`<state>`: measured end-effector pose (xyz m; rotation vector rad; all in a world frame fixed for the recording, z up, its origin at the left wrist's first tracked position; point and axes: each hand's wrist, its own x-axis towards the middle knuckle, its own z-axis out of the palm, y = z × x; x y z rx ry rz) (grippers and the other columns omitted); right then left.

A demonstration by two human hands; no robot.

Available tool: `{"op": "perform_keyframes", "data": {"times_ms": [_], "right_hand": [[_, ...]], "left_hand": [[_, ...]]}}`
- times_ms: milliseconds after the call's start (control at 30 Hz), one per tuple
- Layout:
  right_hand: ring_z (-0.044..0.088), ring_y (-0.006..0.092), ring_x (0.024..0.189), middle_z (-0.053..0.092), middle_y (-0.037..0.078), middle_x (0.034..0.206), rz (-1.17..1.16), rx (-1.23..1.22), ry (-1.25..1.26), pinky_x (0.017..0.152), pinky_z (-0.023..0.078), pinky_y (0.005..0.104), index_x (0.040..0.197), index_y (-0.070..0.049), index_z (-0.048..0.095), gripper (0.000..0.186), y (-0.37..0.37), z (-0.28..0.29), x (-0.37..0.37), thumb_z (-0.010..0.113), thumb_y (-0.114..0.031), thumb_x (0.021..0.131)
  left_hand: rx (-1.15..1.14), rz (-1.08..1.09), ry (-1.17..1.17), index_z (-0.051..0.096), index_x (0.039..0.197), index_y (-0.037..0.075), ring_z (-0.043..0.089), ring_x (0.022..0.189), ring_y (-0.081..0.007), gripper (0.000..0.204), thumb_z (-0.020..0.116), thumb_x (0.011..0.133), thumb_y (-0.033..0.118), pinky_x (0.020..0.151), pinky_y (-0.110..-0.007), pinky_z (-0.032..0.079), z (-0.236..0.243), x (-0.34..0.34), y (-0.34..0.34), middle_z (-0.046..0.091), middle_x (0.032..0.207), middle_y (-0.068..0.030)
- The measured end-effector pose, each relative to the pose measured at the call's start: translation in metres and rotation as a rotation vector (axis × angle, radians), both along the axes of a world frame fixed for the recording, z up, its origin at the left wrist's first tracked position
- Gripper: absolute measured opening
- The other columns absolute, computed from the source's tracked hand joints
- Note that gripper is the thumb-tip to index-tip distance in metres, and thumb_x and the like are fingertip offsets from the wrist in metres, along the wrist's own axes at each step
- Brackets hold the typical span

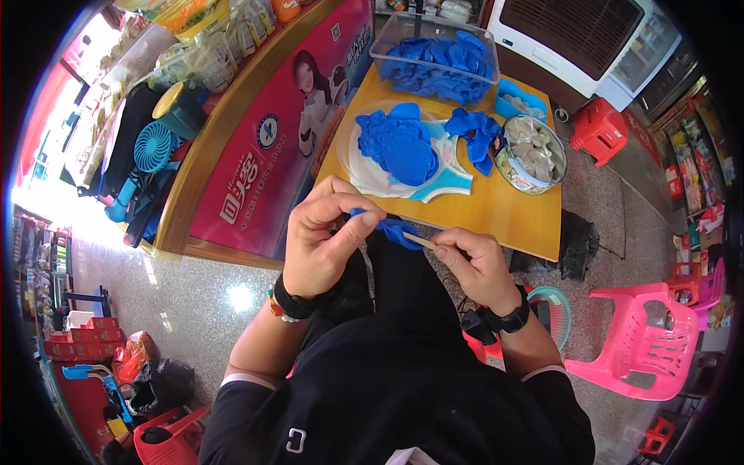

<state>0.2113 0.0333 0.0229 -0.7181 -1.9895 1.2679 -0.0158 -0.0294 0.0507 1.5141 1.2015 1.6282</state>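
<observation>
My left hand (329,236) pinches a thin pale wooden stick (418,239) together with a blue crinkled piece (396,231) near the table's front edge. My right hand (470,263) grips the stick's right end, with the blue piece bunched along it between my hands. On the yellow wooden table (527,225), a pile of blue petal-like pieces (391,143) rests on white and turquoise sheets (446,184). To its right lie more blue strips (473,132) and a round tin (532,153) of small pale items. Behind stands a clear tub (434,66) heaped with blue pieces.
A counter (260,155) with a pink printed front borders the table's left. A small blue container (519,101), red stool (599,130) and white appliance (562,39) are at back right. A pink chair (643,337) and green basket (550,310) stand right; bags (159,380) lie lower left.
</observation>
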Motion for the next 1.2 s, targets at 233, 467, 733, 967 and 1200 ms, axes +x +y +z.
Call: {"op": "perform_keyframes", "data": {"times_ms": [233,467,733,967,1200], "right_hand": [[0.062,0.0145,0.065,0.066,0.009,0.076,0.042,-0.034,-0.036,0.06,0.046,0.025,0.092,0.001,0.065,0.009,-0.003,0.002,0.017,0.06,-0.005,0.088],[0.062,0.0138,0.067,0.066,0.009,0.078,0.022,-0.024,-0.031,0.062,0.047,0.0251,0.094,0.001,0.064,0.011,-0.016,-0.009,0.021,0.06,-0.007,0.089],[0.036,0.0035,0.052,0.045,-0.005,0.066,0.319,-0.783,0.317,0.047,0.029,0.0195,0.101,-0.003,0.061,0.019,-0.03,-0.032,0.012,0.052,-0.019,0.098],[0.024,0.003,0.05,0.029,-0.006,0.062,0.422,-1.012,0.48,0.045,0.018,0.0199,0.098,-0.001,0.056,0.022,-0.027,-0.032,0.015,0.045,-0.02,0.1],[0.026,0.0019,0.052,0.034,-0.007,0.063,0.33,-0.844,0.391,0.046,0.02,0.0186,0.101,-0.002,0.058,0.02,-0.034,-0.033,0.009,0.046,-0.018,0.1]], "left_hand": [[0.044,0.021,0.45,0.074,0.083,0.01,0.046,0.103,-0.0196,0.011,0.076,0.073,0.008,0.088,-0.031,0.036,0.026,-0.002,-0.012,0.051,0.109,-0.0061],[0.189,-0.027,0.525,0.074,0.081,0.012,0.044,0.117,-0.0243,0.011,0.078,0.071,0.01,0.099,-0.037,0.032,0.031,0.019,-0.017,0.046,0.123,-0.0092],[0.334,-0.156,0.239,0.071,0.1,0.01,0.046,0.119,-0.0283,0.042,0.084,0.066,0.031,0.099,-0.04,0.036,0.024,0.043,-0.009,0.035,0.142,-0.0155],[-0.037,-0.287,-0.441,0.035,0.14,0.001,0.053,0.105,-0.0119,0.054,0.056,0.095,0.02,0.092,-0.026,0.04,-0.004,0.034,-0.005,0.057,0.121,-0.0097],[0.005,-0.03,-0.287,0.063,0.102,-0.002,0.055,0.083,-0.0059,0.02,0.051,0.098,0.014,0.076,-0.021,0.044,0.0,0.048,-0.005,0.065,0.095,-0.0038]]}}
